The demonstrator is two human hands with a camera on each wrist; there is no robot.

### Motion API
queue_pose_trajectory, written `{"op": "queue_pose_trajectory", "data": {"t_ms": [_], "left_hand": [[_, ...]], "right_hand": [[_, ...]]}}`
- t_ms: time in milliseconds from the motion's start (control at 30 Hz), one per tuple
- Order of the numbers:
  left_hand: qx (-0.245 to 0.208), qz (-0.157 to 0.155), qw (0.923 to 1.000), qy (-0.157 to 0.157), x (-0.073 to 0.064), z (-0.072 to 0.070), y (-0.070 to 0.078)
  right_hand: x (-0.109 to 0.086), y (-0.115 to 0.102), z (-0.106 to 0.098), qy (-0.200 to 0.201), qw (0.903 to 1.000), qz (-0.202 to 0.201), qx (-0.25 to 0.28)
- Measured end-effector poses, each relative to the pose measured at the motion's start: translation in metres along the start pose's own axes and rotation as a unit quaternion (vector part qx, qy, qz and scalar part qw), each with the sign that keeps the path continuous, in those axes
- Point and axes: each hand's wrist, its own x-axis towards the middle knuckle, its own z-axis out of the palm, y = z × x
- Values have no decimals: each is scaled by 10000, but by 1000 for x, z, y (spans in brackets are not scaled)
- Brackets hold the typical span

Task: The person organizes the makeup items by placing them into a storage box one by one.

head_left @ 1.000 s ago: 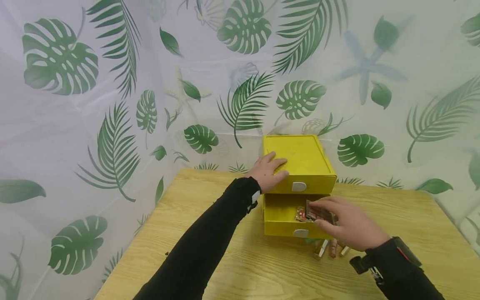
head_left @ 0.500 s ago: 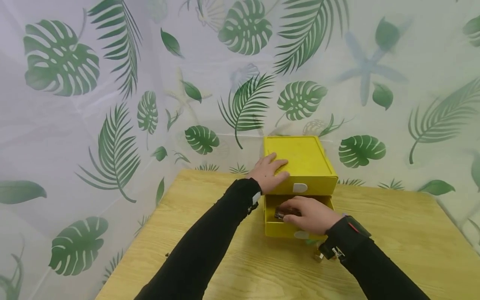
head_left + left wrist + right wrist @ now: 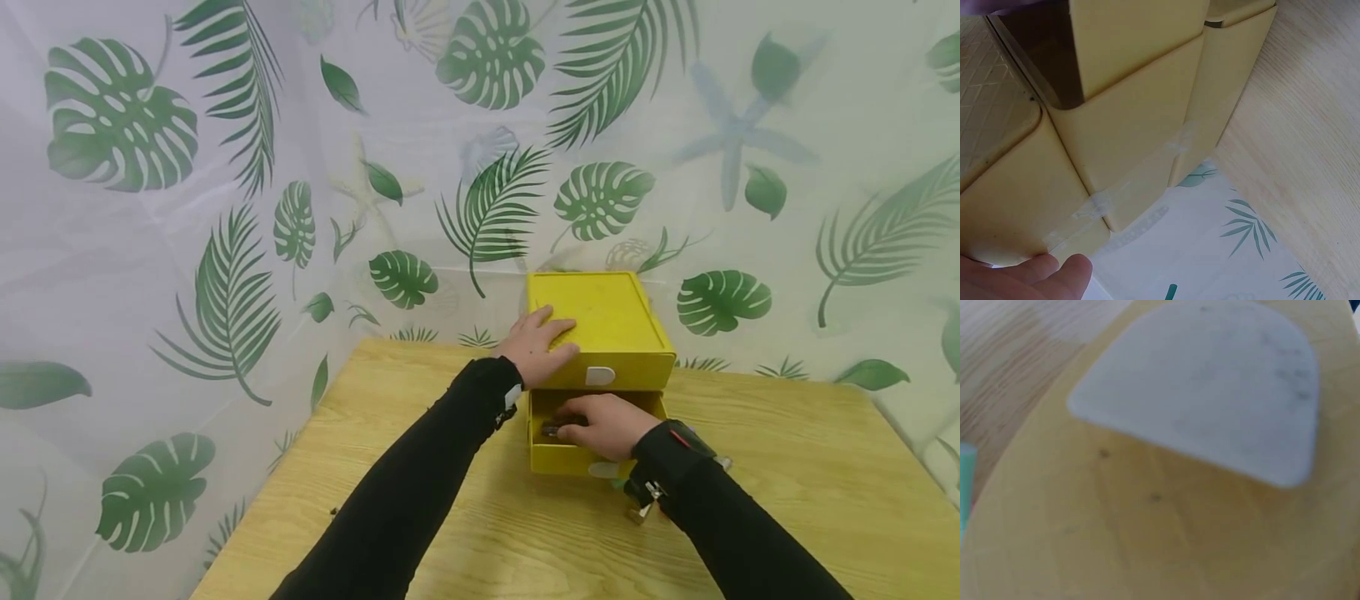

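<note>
A yellow drawer box (image 3: 600,312) stands on the table, with its lower drawer (image 3: 558,458) pulled out and its upper one closed. My left hand (image 3: 534,346) rests on the top left of the box with the fingers spread; its fingertips (image 3: 1072,275) show against the box's side in the left wrist view. Inside the lower drawer, my right hand (image 3: 607,422) curls its fingers round a small, dark see-through case (image 3: 551,428), mostly hidden by the hand. The right wrist view is filled by a drawer front with its white handle (image 3: 1210,387).
Small tubes (image 3: 639,512) lie on the wooden table (image 3: 487,533) below the drawer, partly hidden by my right wrist. A mint-green tube (image 3: 965,481) shows at the left of the right wrist view. A leaf-print sheet (image 3: 480,125) hangs behind.
My right hand has moved left and into the lower drawer with the dark see-through case. My left hand stays on the box top.
</note>
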Motion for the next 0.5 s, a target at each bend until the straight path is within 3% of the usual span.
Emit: {"op": "queue_pose_trajectory", "data": {"t_ms": [500], "left_hand": [[32, -34, 10000, 41, 2, 3, 0]], "right_hand": [[13, -11, 2, -30, 9972, 612, -436]]}}
